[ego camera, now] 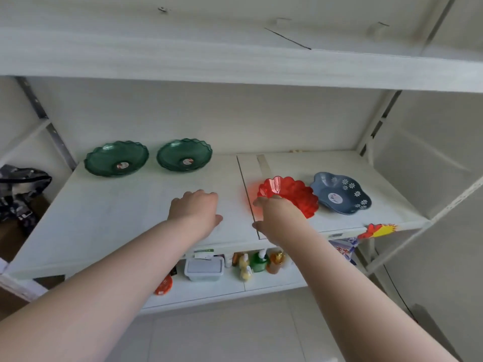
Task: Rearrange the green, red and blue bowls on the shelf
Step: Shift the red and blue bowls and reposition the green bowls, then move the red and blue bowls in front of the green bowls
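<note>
Two green scalloped bowls stand at the back left of the white shelf (117,210): one (116,158) on the left, the other (184,154) beside it. A red scalloped bowl (292,193) is tilted up on the right half of the shelf, and my right hand (278,218) grips its near rim. A blue flower-shaped bowl (341,193) with white daisies rests just right of it. My left hand (196,212) lies palm down on the shelf's middle, fingers slightly curled, holding nothing.
The lower shelf (209,288) holds a grey lidded box (204,269), several small bottles (258,261) and an orange item (164,284). A dark patterned bag (21,192) hangs at far left. Another shelf board (235,66) runs close overhead. Metal uprights (371,134) flank the right side.
</note>
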